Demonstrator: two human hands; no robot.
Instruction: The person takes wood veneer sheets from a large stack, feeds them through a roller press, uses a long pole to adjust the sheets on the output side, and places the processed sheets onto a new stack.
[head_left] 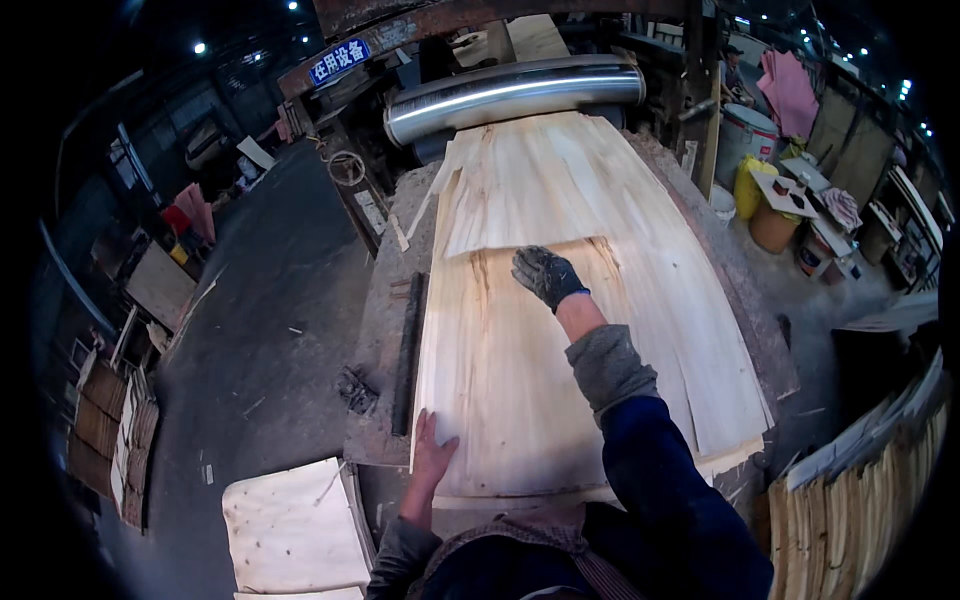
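Observation:
A stack of pale wood veneer sheets (540, 400) lies before me on a worn bench. Across its far part lies a shorter veneer piece (540, 190), its near edge slightly raised and reaching back to a shiny metal roller (515, 97). My right hand (546, 276), in a dark, dirty work glove, rests on the stack just below that near edge, its fingers slightly bent. Nothing shows in its grasp. My left hand (433, 458) is bare and lies at the stack's near left edge, with thumb and fingers apart.
Left of the stack, a dark bar (407, 355) and a crumpled dark cloth or glove (357, 390) lie on the bench. More veneer (295, 530) is stacked at lower left. Upright sheets (860, 500) stand at lower right. Buckets and drums (748, 135) stand at far right.

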